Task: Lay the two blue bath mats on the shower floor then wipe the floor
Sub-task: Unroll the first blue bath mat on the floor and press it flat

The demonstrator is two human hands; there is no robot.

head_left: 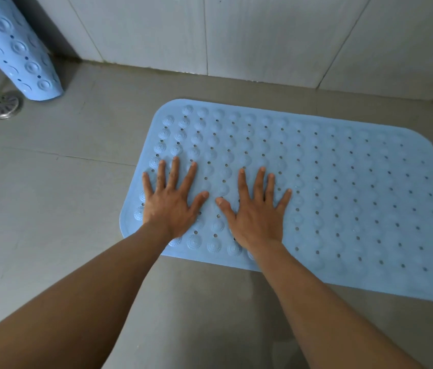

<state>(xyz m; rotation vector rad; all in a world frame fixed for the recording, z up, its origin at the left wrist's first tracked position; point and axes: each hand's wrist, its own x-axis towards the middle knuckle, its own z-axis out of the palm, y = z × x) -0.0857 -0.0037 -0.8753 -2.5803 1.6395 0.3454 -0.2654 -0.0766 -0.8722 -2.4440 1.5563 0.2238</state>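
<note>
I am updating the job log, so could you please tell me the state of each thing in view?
Flat mat: spread out on the floor, both hands on its left part.
Second mat: curled up, standing on end in the corner, not yet laid.
Left hand: open, palm down, fingers spread.
Right hand: open, palm down, fingers spread.
Drain: uncovered, beside the second mat.
Floor: bare tiles; wetness cannot be told.
</note>
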